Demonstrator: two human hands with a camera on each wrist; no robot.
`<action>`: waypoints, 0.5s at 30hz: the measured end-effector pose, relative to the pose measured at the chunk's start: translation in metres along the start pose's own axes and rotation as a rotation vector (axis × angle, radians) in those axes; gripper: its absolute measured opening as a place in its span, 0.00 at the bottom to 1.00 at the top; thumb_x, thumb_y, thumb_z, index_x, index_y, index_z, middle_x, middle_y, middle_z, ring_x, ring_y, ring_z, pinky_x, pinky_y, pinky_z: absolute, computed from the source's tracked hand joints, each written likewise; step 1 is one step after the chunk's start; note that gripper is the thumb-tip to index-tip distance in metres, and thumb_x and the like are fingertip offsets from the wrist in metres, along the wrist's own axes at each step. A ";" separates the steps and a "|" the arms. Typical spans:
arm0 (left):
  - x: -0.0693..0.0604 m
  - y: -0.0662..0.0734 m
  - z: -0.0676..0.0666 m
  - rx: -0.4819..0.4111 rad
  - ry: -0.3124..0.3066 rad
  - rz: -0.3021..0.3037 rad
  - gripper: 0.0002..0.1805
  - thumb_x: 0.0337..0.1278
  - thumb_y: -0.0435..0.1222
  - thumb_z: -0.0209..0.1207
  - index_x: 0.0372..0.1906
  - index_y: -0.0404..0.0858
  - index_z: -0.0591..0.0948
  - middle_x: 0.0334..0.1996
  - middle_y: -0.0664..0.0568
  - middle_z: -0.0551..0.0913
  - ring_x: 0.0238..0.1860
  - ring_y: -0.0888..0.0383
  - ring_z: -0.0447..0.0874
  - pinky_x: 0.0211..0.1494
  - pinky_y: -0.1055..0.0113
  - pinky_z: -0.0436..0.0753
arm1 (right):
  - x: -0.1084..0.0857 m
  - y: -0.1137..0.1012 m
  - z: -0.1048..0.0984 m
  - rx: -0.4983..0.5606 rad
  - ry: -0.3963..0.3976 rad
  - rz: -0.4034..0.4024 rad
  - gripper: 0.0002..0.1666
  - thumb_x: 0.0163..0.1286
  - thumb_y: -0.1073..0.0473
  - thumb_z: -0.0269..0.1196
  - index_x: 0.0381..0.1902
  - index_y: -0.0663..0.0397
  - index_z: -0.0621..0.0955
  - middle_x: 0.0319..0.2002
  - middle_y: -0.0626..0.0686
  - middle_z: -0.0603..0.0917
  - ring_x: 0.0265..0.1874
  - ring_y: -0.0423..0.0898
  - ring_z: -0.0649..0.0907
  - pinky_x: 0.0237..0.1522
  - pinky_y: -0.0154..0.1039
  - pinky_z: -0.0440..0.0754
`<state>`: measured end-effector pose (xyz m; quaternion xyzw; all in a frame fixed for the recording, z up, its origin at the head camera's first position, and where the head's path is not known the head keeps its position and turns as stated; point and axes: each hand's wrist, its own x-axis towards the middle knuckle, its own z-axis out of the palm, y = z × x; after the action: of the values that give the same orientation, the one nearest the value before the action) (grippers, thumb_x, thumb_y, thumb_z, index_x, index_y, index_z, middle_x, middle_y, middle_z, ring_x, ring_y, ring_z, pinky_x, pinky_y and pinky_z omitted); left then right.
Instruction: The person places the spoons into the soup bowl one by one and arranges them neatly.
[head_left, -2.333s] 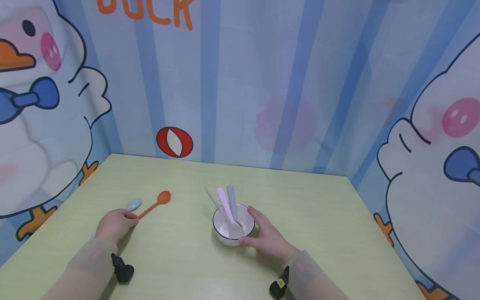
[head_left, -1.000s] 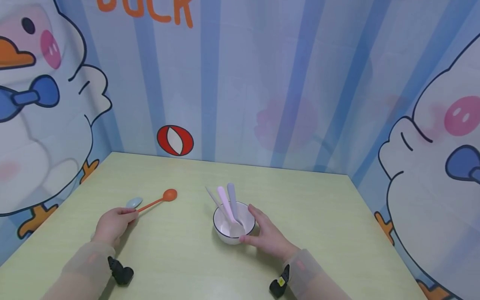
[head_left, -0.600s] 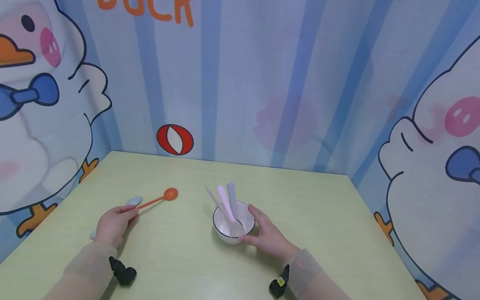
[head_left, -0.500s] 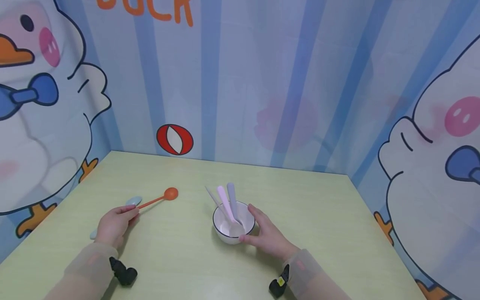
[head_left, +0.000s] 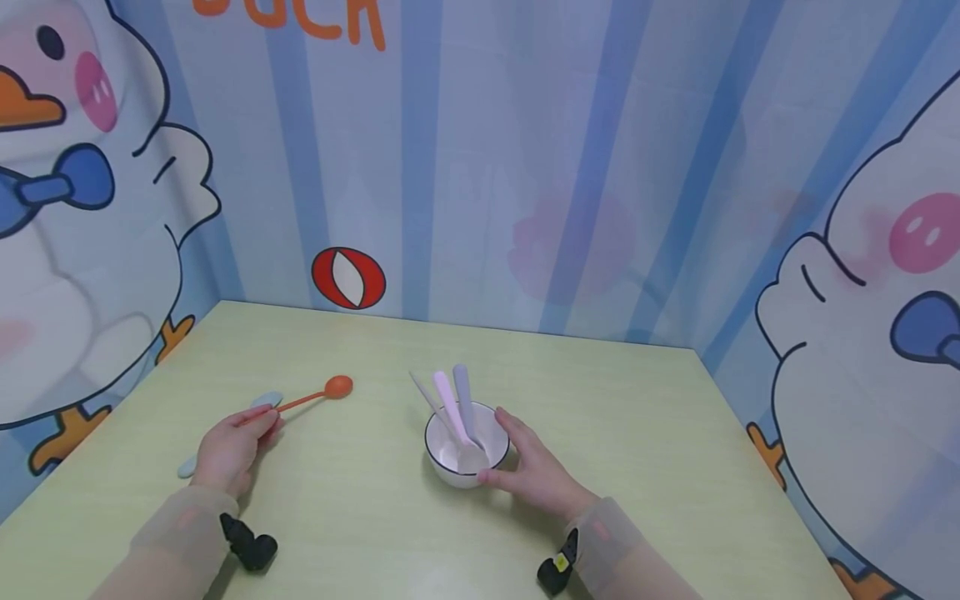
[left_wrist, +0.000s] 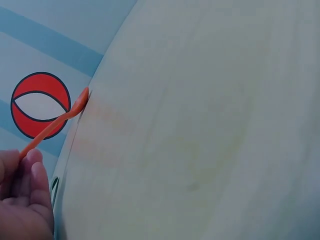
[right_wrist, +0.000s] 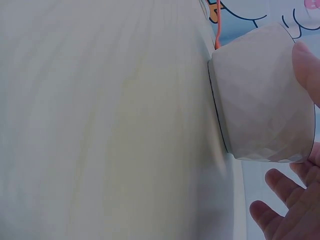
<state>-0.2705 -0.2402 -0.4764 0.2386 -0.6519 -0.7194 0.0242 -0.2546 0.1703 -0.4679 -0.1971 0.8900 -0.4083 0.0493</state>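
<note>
In the head view, my left hand (head_left: 231, 450) pinches the handle of an orange spoon (head_left: 338, 387) between thumb and fingers. The spoon's bowl points right and stands clear of the table in the left wrist view. A pale blue spoon (head_left: 267, 399) lies under and behind this hand, its middle hidden. My right hand (head_left: 536, 471) holds a white bowl (head_left: 456, 480) with a dark rim from the right, thumb on the near side and a finger on the far side. Inside lean a pink spoon (head_left: 447, 403), a lilac spoon (head_left: 462, 393) and a thin greyish handle (head_left: 425, 394).
The pale yellow table (head_left: 630, 433) reaches back to a blue striped curtain (head_left: 480, 167) printed with ducks. A gap of bare table lies between the orange spoon and the bowl. Each wrist carries a small black camera.
The left hand has raised the orange spoon off the table, a little farther back and to the right. More of the pale blue spoon's handle shows. Right hand and bowl stay put.
</note>
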 end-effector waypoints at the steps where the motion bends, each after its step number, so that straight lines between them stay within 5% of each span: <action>1: 0.000 0.001 0.000 -0.013 -0.004 0.001 0.28 0.64 0.39 0.60 0.66 0.34 0.69 0.56 0.46 0.73 0.44 0.63 0.81 0.47 0.72 0.80 | 0.000 0.000 0.000 0.002 0.000 0.001 0.58 0.57 0.41 0.70 0.76 0.52 0.54 0.75 0.55 0.54 0.73 0.56 0.53 0.69 0.59 0.52; 15: -0.003 0.010 0.001 -0.021 -0.016 0.001 0.32 0.62 0.43 0.61 0.68 0.36 0.68 0.52 0.51 0.80 0.47 0.62 0.81 0.49 0.72 0.79 | 0.000 0.002 0.000 -0.003 -0.007 0.002 0.59 0.56 0.40 0.70 0.76 0.52 0.53 0.75 0.55 0.53 0.73 0.55 0.53 0.69 0.59 0.52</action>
<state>-0.2713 -0.2398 -0.4661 0.2323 -0.6447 -0.7280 0.0221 -0.2554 0.1713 -0.4693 -0.1977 0.8907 -0.4060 0.0525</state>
